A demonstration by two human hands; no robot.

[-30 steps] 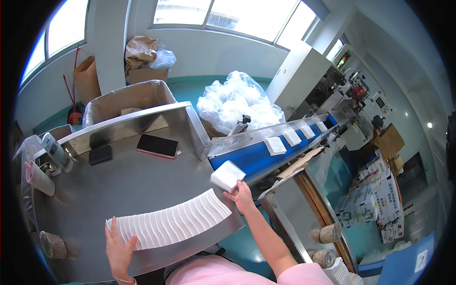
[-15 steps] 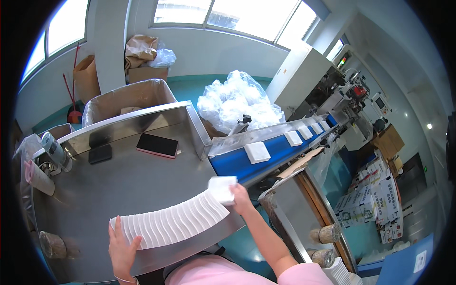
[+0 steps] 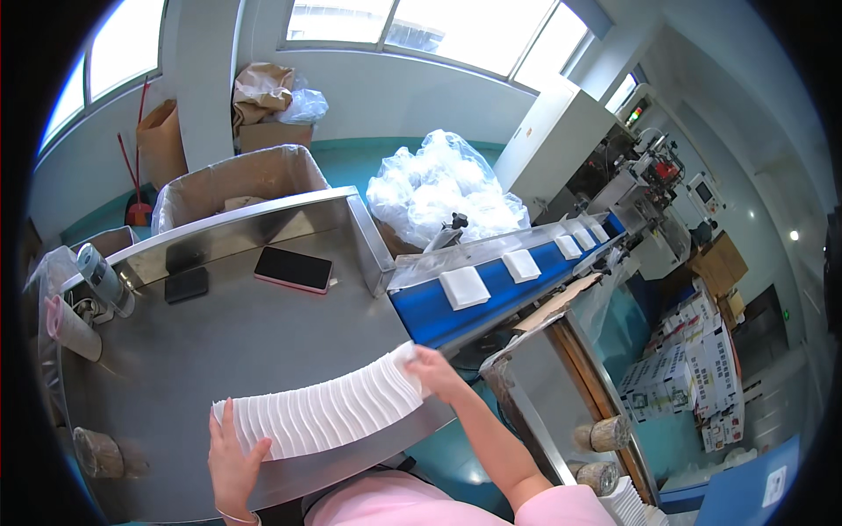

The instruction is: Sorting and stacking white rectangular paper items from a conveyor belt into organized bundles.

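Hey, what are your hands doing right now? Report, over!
Left hand braces the near end of the white tissue row. Right hand grips its far end. Blue belt carries white stacks; nothing blocking.

A row of stacked pads (image 3: 320, 410) is laid along the near edge of the bench (image 3: 219, 342), bracketed by the left hand (image 3: 232, 456) and right hand (image 3: 436, 370). Behind it a phone (image 3: 293, 268) is placed; a conveyor (image 3: 491, 285) carrying single pads is set to the right.

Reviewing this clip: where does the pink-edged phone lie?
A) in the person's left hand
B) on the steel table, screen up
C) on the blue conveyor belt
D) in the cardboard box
B: the phone lies flat on the steel table, apart from the left hand.
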